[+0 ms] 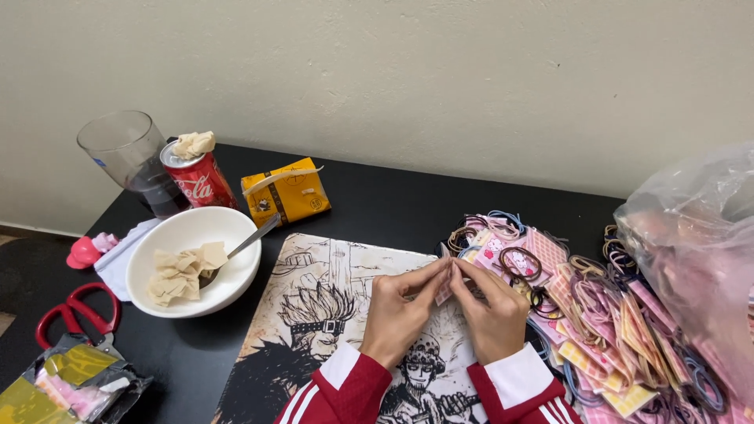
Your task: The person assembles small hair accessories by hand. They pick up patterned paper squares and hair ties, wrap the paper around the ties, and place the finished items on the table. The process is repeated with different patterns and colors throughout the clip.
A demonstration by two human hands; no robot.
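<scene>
A black table [393, 196] fills the view, set against a plain pale wall [440, 71], and on it lies a big mat [314, 314] printed with black-and-white cartoon figures. Off to the right, a bulging clear plastic bag [699, 251] sits at the table's edge, and just beside it sprawls a heap of pink and yellow cards [605, 322] wound with hair ties, spreading from the bag toward the mat. Over on the left, a white bowl [192, 263] holds crumpled tissue and a spoon [243, 247] leaning on its rim. Behind the bowl stands a clear glass [129, 157], tilted in this view, and right next to it a red soda can [200, 180] with a tissue wad on top. A yellow drink carton [287, 192] lies flat near the can. Red-handled scissors [75, 314] rest at the near left edge, beside a crinkled wrapper [71, 377]. Now to the middle: both arms come in wearing red sleeves with white cuffs, and the left hand [397, 310] and right hand [491, 310] meet above the mat. Fingers of both hands are curled and pinched onto one small pink card [445, 286], held upright between them, clear of the table, just left of the heap.
</scene>
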